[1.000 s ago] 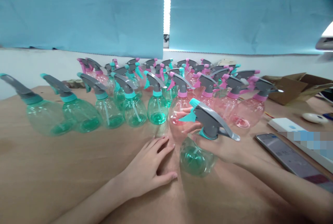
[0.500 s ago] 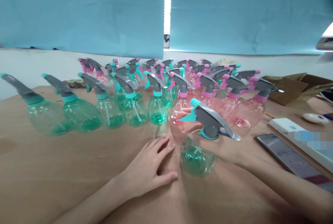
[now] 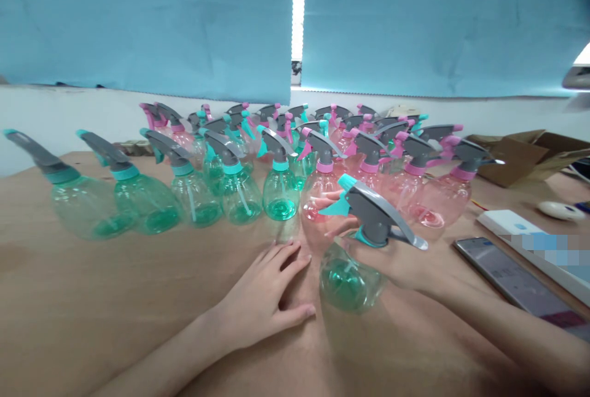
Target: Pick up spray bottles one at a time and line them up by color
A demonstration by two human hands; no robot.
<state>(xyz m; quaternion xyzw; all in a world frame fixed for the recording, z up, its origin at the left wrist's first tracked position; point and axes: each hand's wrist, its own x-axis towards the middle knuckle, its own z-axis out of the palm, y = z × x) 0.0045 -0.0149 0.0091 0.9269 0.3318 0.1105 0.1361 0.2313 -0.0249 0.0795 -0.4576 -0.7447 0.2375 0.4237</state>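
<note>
My left hand (image 3: 265, 298) lies flat on the wooden table with its fingers spread, holding nothing. To its right, a green spray bottle (image 3: 351, 283) with a grey and turquoise trigger head tilts a little, with my right hand (image 3: 369, 255) around its neck. The bottle partly hides that hand; some fingers show behind the trigger. Beyond both hands stands a front row of spray bottles: green ones such as this bottle (image 3: 281, 197) to the left and middle, pink ones such as this bottle (image 3: 318, 191) to the right.
More pink and green spray bottles (image 3: 267, 115) crowd behind the front row. On the right lie a phone (image 3: 516, 280), a long white box (image 3: 530, 249) and a white computer mouse (image 3: 561, 210). An open cardboard box (image 3: 511, 160) stands behind them. Blue cloth (image 3: 147, 22) hangs at the back.
</note>
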